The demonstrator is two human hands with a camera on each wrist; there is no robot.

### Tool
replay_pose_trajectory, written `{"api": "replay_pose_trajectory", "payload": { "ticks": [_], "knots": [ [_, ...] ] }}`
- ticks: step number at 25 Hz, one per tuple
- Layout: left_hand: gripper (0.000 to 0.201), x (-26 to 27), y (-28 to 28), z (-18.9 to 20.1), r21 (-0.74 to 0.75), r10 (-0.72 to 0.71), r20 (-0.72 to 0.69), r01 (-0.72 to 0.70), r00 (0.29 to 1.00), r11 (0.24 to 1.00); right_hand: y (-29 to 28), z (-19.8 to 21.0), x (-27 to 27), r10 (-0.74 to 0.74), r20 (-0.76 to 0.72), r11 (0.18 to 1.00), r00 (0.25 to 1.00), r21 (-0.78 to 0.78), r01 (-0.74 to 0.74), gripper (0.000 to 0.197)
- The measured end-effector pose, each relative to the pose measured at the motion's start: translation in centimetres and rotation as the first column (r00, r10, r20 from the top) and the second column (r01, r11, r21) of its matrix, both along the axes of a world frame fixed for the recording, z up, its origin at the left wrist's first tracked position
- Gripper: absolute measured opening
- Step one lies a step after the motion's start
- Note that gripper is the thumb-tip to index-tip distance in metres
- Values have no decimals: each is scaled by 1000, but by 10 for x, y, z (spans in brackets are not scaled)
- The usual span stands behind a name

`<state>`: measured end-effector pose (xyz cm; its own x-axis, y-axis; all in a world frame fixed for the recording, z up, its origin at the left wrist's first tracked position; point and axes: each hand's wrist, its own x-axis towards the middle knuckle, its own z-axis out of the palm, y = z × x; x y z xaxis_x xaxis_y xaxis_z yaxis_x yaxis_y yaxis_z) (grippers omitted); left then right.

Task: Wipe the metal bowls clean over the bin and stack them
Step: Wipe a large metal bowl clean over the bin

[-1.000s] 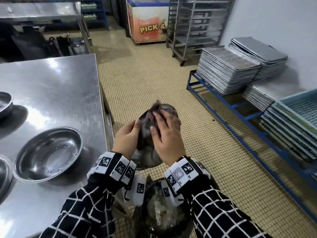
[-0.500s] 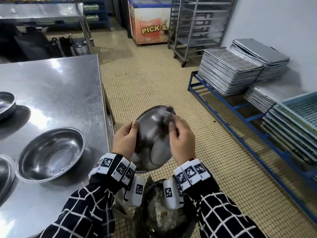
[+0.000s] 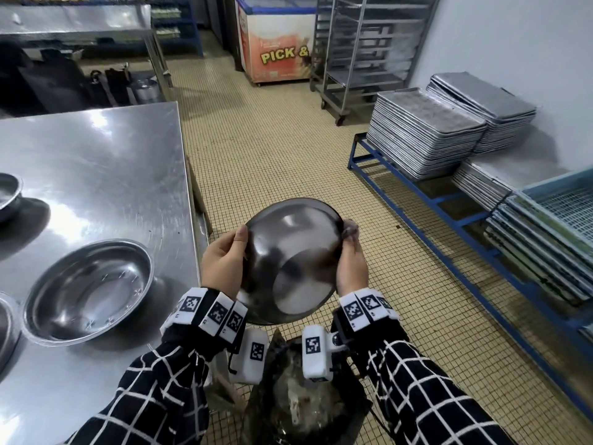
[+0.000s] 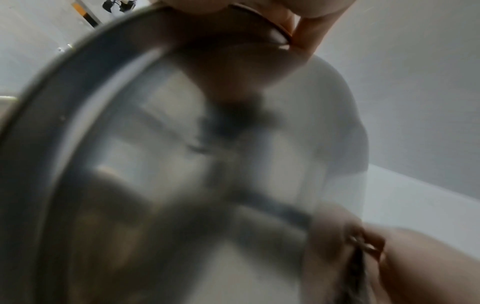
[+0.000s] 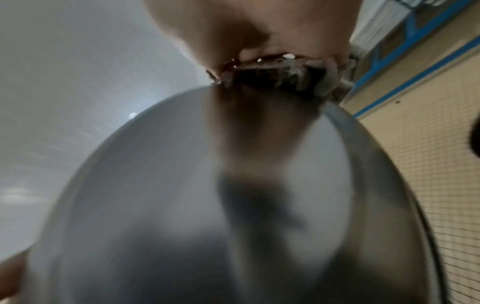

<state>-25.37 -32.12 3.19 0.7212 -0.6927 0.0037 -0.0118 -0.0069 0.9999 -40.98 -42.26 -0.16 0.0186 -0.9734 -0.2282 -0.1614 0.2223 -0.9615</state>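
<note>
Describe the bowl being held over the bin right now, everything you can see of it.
The bowl is round, shiny, dented-free metal as far as shows, with a rolled rim and flat base. It is tipped, underside toward the head camera, above the bin. The left hand grips its left rim; the right hand presses a grimy cloth on its right rim.

Bowl (image 3: 290,258) between left hand (image 3: 223,264) and right hand (image 3: 352,268), above bin (image 3: 308,409); bench (image 3: 96,175) at left carries another bowl (image 3: 88,289).
</note>
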Motion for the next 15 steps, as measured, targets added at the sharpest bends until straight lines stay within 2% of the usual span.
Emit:
{"api": "replay_pose_trajectory", "payload": {
  "ticks": [4,6,9,10,13,15],
  "knots": [
    [39,9,3,-5,-10,-18,-108,17,994,1000,-11,1,-14,83,-13,996,996,16,-83,42],
    [39,17,3,-19,50,-15,-85,20,996,999,-16,6,-19,117,-21,993,993,-19,-117,38],
    [56,28,-1,-31,174,-122,-55,129,991,976,-28,-1,-24,119,-138,984,983,-113,-135,27],
    [54,29,-3,-30,197,-173,-43,178,984,964,-30,-1,-25,126,-202,980,971,-127,-154,26],
    [32,20,-8,-16,238,-308,46,290,950,927,-32,10,-24,208,-425,925,881,-207,-318,29],
    [28,10,-10,-11,290,-411,121,364,903,885,-31,12,-17,237,-593,822,770,-300,-484,29]
  ]
}}
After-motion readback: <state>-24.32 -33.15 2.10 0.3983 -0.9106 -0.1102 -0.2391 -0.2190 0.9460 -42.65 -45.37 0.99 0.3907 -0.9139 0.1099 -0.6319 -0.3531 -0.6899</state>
